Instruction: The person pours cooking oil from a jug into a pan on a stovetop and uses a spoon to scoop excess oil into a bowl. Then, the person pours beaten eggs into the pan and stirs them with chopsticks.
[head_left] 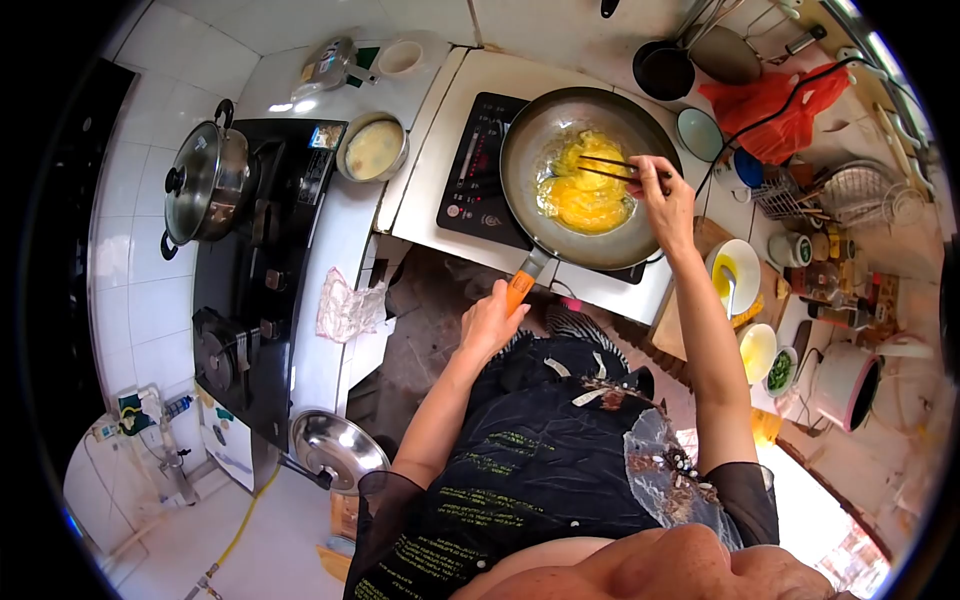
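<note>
A wide grey frying pan [525, 190] sits on the black induction cooktop [470, 190]. Yellow egg [590, 205], partly set and glossy, lies in the middle of the pan. My left hand [490, 322] is wrapped round the pan's orange handle [519, 290]. Above the pan's right side, my right hand [664, 205] grips a pair of dark chopsticks [610, 166], whose tips touch the egg. A white bowl [745, 262] with yellow liquid and a spoon stands on the cutting board [672, 318], right of my right forearm.
At the left are a lidded steel pot [205, 190] on a black gas stove [235, 330] and a metal bowl [373, 147]. Bowls of yellow liquid [757, 352] and chopped greens [780, 371], spice jars [790, 249] and a red bag [785, 115] are on the right.
</note>
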